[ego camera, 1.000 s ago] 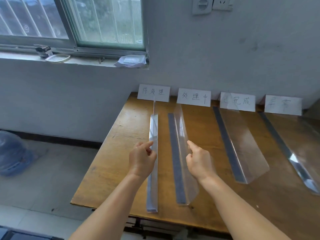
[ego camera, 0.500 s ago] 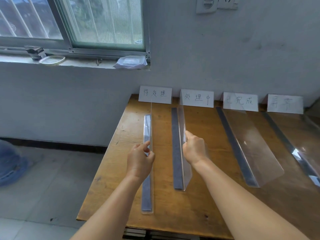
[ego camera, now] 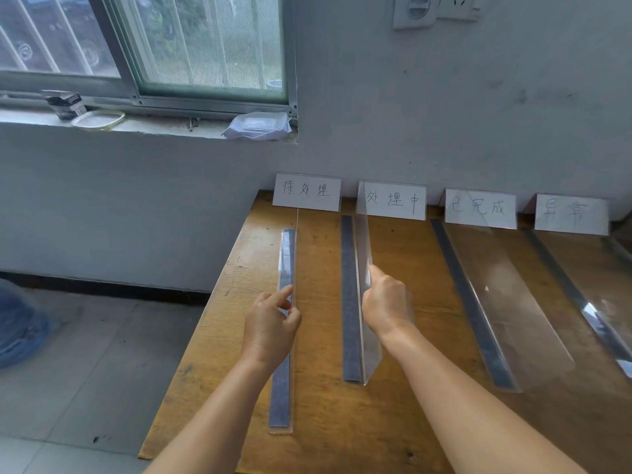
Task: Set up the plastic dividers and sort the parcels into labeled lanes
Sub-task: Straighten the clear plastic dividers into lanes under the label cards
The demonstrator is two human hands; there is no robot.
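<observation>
On the wooden desk (ego camera: 325,422), against the grey wall, four clear plastic dividers lie in lanes running away from the person, each with a dark base strip; four white labels stand along the far edge, hand-written, one per lane.

Left hand (ego camera: 270,331): fingers curled, thumb and forefinger tips pinching the upper edge of the leftmost divider (ego camera: 290,268); this divider stands upright, seen nearly edge-on, its base strip flat on the desk near the left edge; its far end comes up just in front of the first label (ego camera: 306,192).

Right hand (ego camera: 386,306): fingers curled round the upper edge of the second divider (ego camera: 362,254), forefinger extended along the sheet; sheet roughly upright, leaning slightly to the right; its strip lies on the desk to the left of the sheet; far end meets the second label (ego camera: 391,200).

Third divider (ego camera: 506,302): untouched, sheet tilted well over to the right, in front of the third label (ego camera: 480,207); fourth divider (ego camera: 588,313): partly cut off by the right edge of the view, also tilted, in front of the fourth label (ego camera: 571,213).

No parcels seen on the desk.

Window sill (ego camera: 154,126) at upper left carries a packet of wipes (ego camera: 258,125), a shallow dish (ego camera: 98,119) and a small dark box (ego camera: 65,102); wall socket (ego camera: 415,10) above the labels; blue water bottle (ego camera: 17,323) on the floor at far left, partly out of view.
</observation>
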